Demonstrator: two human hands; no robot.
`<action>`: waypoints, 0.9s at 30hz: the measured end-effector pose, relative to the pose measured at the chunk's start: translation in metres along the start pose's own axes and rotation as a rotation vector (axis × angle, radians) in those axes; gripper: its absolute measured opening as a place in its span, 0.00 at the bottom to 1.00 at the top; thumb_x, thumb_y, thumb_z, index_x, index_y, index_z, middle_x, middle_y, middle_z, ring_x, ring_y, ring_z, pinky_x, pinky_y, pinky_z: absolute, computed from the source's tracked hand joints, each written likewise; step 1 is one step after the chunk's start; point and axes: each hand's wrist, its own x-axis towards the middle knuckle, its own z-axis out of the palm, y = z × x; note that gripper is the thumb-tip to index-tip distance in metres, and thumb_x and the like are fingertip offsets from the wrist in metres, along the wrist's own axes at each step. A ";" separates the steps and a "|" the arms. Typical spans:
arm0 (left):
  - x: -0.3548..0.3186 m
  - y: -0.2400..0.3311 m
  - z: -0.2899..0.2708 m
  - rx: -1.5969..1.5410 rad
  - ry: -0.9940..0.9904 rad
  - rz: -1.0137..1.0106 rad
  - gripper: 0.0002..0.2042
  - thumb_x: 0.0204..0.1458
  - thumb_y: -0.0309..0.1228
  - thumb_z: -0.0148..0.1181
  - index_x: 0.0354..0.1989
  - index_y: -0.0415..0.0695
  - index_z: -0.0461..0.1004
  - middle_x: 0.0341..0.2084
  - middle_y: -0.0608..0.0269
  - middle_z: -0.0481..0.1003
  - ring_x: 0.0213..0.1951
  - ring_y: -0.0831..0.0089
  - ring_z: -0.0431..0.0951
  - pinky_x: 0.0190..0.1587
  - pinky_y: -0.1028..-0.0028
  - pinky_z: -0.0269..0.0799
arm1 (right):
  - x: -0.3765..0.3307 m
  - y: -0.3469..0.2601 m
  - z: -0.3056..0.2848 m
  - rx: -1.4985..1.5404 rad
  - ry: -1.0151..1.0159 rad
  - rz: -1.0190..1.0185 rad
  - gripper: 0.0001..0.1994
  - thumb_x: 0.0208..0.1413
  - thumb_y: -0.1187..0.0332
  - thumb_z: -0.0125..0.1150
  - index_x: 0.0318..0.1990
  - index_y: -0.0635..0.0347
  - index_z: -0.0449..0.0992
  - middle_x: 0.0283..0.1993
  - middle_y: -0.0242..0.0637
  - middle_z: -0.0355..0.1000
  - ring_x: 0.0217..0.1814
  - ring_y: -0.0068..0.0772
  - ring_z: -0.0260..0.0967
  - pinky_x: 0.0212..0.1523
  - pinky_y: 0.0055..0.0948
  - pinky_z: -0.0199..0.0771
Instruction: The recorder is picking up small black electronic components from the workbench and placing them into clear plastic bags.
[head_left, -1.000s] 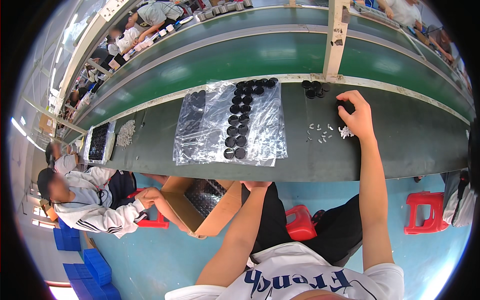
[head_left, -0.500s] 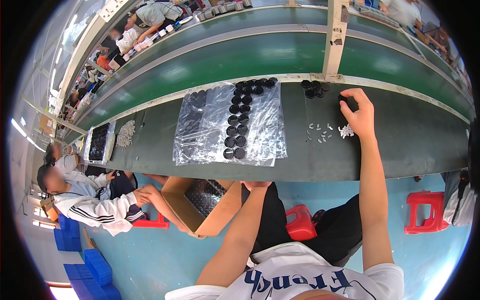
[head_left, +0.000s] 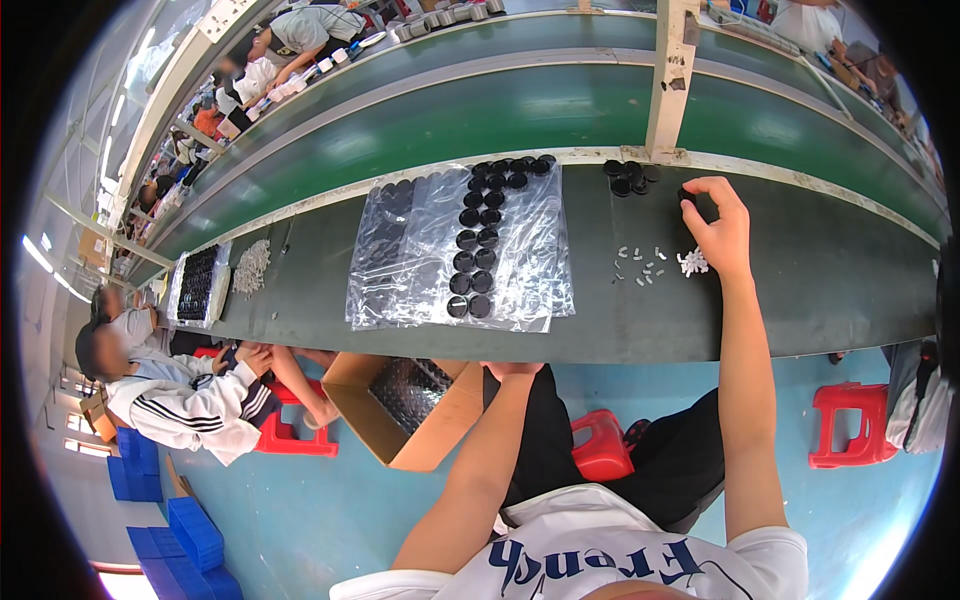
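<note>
My right hand (head_left: 722, 225) is stretched out over the dark workbench (head_left: 800, 290), its fingertips pinching a small black round cap (head_left: 688, 194). Just under the hand lies a little heap of white plastic bits (head_left: 692, 263), with a few more scattered white bits (head_left: 640, 266) to its left. A small cluster of black caps (head_left: 628, 176) sits near the bench's far edge. My left hand (head_left: 512, 371) is down at the near edge of the bench, mostly hidden beneath it, beside an open cardboard box (head_left: 400, 415) holding dark parts.
A clear plastic sheet (head_left: 440, 260) with rows of black caps covers the bench's middle. A green conveyor belt (head_left: 520, 110) runs behind, with a post (head_left: 672, 80). A seated person (head_left: 170, 390) works at left. Red stools (head_left: 850, 420) stand on the floor.
My right hand has stayed at the same spot, fingers curling a little more on the black cap. The seated person at left has leaned and shifted their arms.
</note>
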 end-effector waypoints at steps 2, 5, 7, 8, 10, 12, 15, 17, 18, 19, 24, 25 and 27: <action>-0.001 -0.004 0.006 -0.007 0.056 0.001 0.34 0.51 0.63 0.53 0.60 0.54 0.78 0.60 0.57 0.75 0.61 0.52 0.72 0.52 0.46 0.66 | 0.001 -0.001 0.002 -0.001 0.006 -0.017 0.10 0.50 0.80 0.65 0.42 0.63 0.79 0.44 0.37 0.79 0.47 0.36 0.78 0.54 0.31 0.76; -0.002 -0.005 0.005 -0.008 0.161 0.016 0.32 0.51 0.63 0.55 0.57 0.54 0.80 0.58 0.57 0.76 0.59 0.53 0.74 0.50 0.47 0.68 | 0.001 -0.001 0.003 0.008 -0.007 -0.017 0.11 0.50 0.79 0.66 0.42 0.62 0.79 0.43 0.36 0.78 0.46 0.36 0.78 0.53 0.30 0.76; -0.004 0.006 -0.013 -0.008 -0.010 0.000 0.31 0.50 0.62 0.56 0.55 0.54 0.81 0.54 0.58 0.78 0.56 0.54 0.76 0.47 0.48 0.69 | -0.002 0.003 -0.004 -0.011 -0.086 0.040 0.12 0.49 0.79 0.66 0.43 0.64 0.78 0.45 0.38 0.77 0.48 0.37 0.77 0.53 0.31 0.74; -0.005 0.004 -0.013 -0.007 -0.009 -0.004 0.31 0.50 0.62 0.56 0.55 0.54 0.81 0.54 0.58 0.78 0.56 0.54 0.76 0.47 0.48 0.69 | -0.003 0.003 -0.003 -0.008 -0.087 0.038 0.12 0.49 0.79 0.66 0.43 0.64 0.78 0.45 0.38 0.77 0.48 0.37 0.77 0.53 0.31 0.74; -0.006 0.002 -0.014 0.005 0.003 0.006 0.30 0.50 0.62 0.56 0.53 0.54 0.82 0.51 0.59 0.79 0.53 0.55 0.77 0.45 0.49 0.69 | -0.005 0.005 -0.001 -0.015 -0.255 0.067 0.14 0.48 0.79 0.66 0.44 0.64 0.78 0.45 0.37 0.76 0.47 0.37 0.76 0.52 0.31 0.75; -0.005 0.001 -0.015 0.003 -0.016 -0.003 0.30 0.50 0.62 0.56 0.54 0.54 0.82 0.52 0.59 0.79 0.53 0.55 0.77 0.45 0.49 0.69 | -0.004 0.006 0.001 -0.006 -0.268 0.057 0.14 0.48 0.80 0.66 0.44 0.64 0.78 0.45 0.37 0.75 0.47 0.37 0.75 0.52 0.31 0.75; -0.005 0.000 -0.012 0.004 -0.019 -0.009 0.31 0.50 0.62 0.56 0.54 0.54 0.81 0.53 0.59 0.79 0.54 0.55 0.76 0.46 0.50 0.69 | -0.004 0.008 0.001 0.004 -0.266 0.060 0.14 0.47 0.80 0.66 0.44 0.63 0.79 0.45 0.37 0.75 0.47 0.37 0.75 0.52 0.31 0.75; -0.005 0.001 -0.011 0.006 -0.004 -0.003 0.31 0.50 0.62 0.56 0.55 0.54 0.81 0.53 0.59 0.78 0.54 0.55 0.76 0.46 0.50 0.68 | -0.004 0.007 0.001 0.002 -0.250 0.076 0.13 0.47 0.80 0.66 0.43 0.63 0.79 0.45 0.37 0.75 0.47 0.37 0.76 0.52 0.31 0.75; -0.004 0.002 -0.012 -0.006 -0.021 -0.009 0.31 0.50 0.62 0.56 0.55 0.54 0.81 0.53 0.59 0.78 0.55 0.55 0.76 0.46 0.49 0.68 | -0.003 0.005 0.001 -0.002 -0.206 0.061 0.13 0.48 0.80 0.66 0.43 0.63 0.79 0.45 0.36 0.75 0.47 0.36 0.76 0.51 0.31 0.75; -0.004 0.004 -0.013 -0.019 -0.039 -0.014 0.31 0.49 0.62 0.56 0.55 0.54 0.81 0.54 0.59 0.78 0.55 0.55 0.76 0.46 0.49 0.68 | -0.003 0.004 0.000 -0.007 -0.162 0.046 0.12 0.49 0.80 0.65 0.43 0.62 0.79 0.45 0.35 0.75 0.47 0.36 0.76 0.50 0.31 0.76; -0.004 0.000 -0.003 0.018 0.056 -0.009 0.32 0.49 0.62 0.56 0.55 0.54 0.81 0.53 0.59 0.78 0.55 0.55 0.76 0.46 0.49 0.68 | -0.001 0.002 0.000 -0.035 -0.101 0.010 0.12 0.49 0.80 0.65 0.43 0.62 0.79 0.45 0.36 0.75 0.47 0.35 0.76 0.49 0.30 0.76; -0.005 0.001 -0.004 0.011 0.042 -0.001 0.31 0.49 0.62 0.56 0.55 0.54 0.81 0.53 0.60 0.78 0.54 0.55 0.76 0.46 0.49 0.68 | -0.001 0.002 -0.001 -0.040 -0.096 0.006 0.12 0.49 0.80 0.65 0.43 0.62 0.79 0.45 0.36 0.75 0.47 0.35 0.76 0.50 0.30 0.76; -0.006 0.002 -0.005 0.014 0.057 0.001 0.31 0.49 0.62 0.56 0.55 0.54 0.81 0.53 0.60 0.78 0.54 0.55 0.76 0.46 0.49 0.68 | -0.001 0.002 0.000 -0.021 -0.122 0.034 0.13 0.48 0.80 0.66 0.43 0.62 0.79 0.45 0.37 0.75 0.48 0.36 0.76 0.51 0.30 0.75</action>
